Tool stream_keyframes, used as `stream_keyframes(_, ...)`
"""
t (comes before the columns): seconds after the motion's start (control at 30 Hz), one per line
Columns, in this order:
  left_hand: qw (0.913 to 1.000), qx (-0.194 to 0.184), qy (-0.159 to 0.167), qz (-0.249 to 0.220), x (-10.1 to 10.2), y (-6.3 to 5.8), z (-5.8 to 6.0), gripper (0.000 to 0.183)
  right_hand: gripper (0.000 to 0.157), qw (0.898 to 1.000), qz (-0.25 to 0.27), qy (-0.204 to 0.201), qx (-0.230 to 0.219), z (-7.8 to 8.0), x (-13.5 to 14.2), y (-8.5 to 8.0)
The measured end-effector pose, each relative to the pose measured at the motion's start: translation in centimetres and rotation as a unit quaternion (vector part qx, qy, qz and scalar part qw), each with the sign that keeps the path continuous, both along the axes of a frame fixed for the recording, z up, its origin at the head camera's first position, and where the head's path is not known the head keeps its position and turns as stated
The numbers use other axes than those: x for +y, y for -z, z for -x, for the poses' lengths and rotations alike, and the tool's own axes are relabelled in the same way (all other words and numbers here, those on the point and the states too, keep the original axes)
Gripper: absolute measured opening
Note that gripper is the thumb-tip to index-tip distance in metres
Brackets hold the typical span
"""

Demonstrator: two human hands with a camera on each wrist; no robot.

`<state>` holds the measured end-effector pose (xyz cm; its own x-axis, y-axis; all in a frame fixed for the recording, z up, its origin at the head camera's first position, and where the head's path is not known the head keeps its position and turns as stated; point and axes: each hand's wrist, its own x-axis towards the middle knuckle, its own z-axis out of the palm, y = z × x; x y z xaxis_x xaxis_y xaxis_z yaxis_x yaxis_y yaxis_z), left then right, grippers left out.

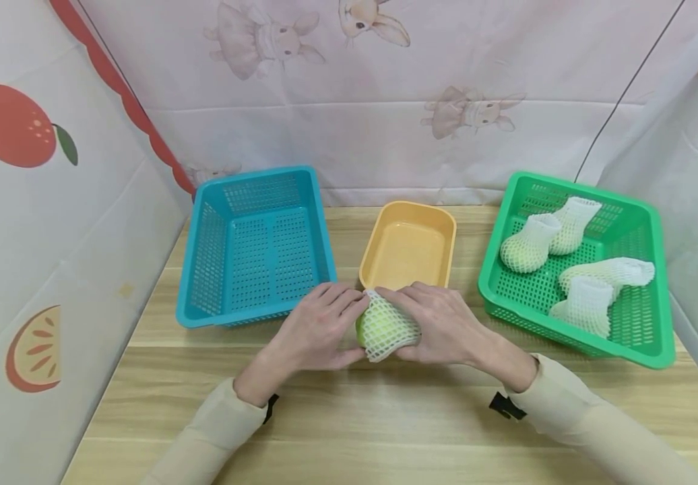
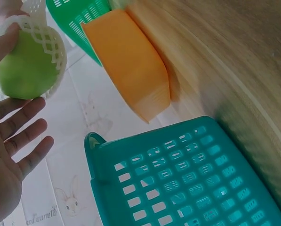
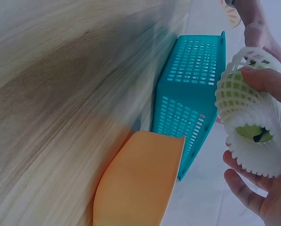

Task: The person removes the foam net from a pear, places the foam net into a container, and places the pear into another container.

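Observation:
A green apple (image 2: 29,66) is partly covered by a white foam net sleeve (image 1: 390,327), held between both hands over the table's middle. My left hand (image 1: 322,328) grips it from the left, thumb on the net's edge and fingertips beneath the fruit in the left wrist view. From the other side, my right hand (image 1: 440,325) holds the netted fruit, its thumb (image 3: 262,80) pressed over the mesh. A dark stem (image 3: 260,135) shows through the sleeve's opening in the right wrist view.
A blue basket (image 1: 184,296) stands on the left. Behind the hands is a small yellow-orange tray (image 1: 406,214). The green basket (image 1: 658,303) at right holds several net-wrapped fruits (image 1: 525,250). Printed cloth walls (image 1: 349,148) enclose the wooden table (image 1: 349,431).

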<state>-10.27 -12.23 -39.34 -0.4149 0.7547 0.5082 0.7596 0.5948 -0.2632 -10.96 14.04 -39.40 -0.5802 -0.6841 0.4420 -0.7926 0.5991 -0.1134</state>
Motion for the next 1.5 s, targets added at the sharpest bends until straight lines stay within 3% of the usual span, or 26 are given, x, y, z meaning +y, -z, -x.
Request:
stream_keyframes(0.43,0.9998,0.013,0.002,-0.015,0.2,0.2,0.0,0.088,0.094,1.000,-0.019,0.006,0.004,-0.2,0.0,-0.3)
stream_keyframes(0.9,0.9996,0.025,-0.004,-0.015,0.2,0.0,-0.1,0.087,0.090,0.999,-0.033,0.017,0.038,-0.3,0.7,-0.7)
stream_keyframes(1.5,0.9987,0.043,-0.026,-0.009,-0.7,-0.6,0.1,0.090,0.065,0.995,-0.039,0.011,0.087,0.1,1.2,-1.3)
